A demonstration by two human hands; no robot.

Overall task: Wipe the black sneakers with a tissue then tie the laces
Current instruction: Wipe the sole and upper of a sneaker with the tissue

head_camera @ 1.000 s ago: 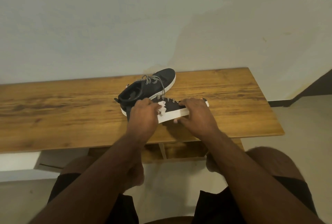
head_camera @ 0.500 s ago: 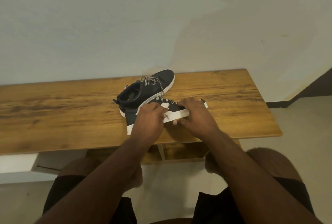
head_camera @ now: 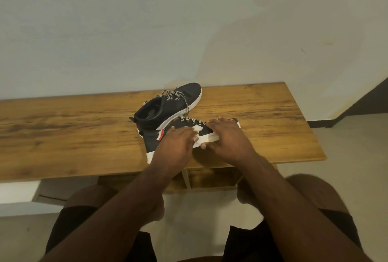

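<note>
Two black sneakers with white soles lie on the wooden table (head_camera: 63, 131). The far sneaker (head_camera: 168, 106) points away to the right, its speckled laces loose on top. The near sneaker (head_camera: 154, 142) lies along the table's front, heel to the left with a red and white stripe. My left hand (head_camera: 175, 146) grips a crumpled white tissue (head_camera: 197, 129) against the near sneaker's upper. My right hand (head_camera: 228, 138) holds the toe end, fingers over the top and thumb at the white sole.
A pale wall rises right behind the table. Under the table is a wooden shelf (head_camera: 210, 179). My knees (head_camera: 310, 190) are below the front edge. The table's right edge is at about (head_camera: 304, 121), with tiled floor beyond.
My left hand has slid the tissue to the right along the near sneaker's upper, uncovering the striped heel. My right hand has stayed on the toe.
</note>
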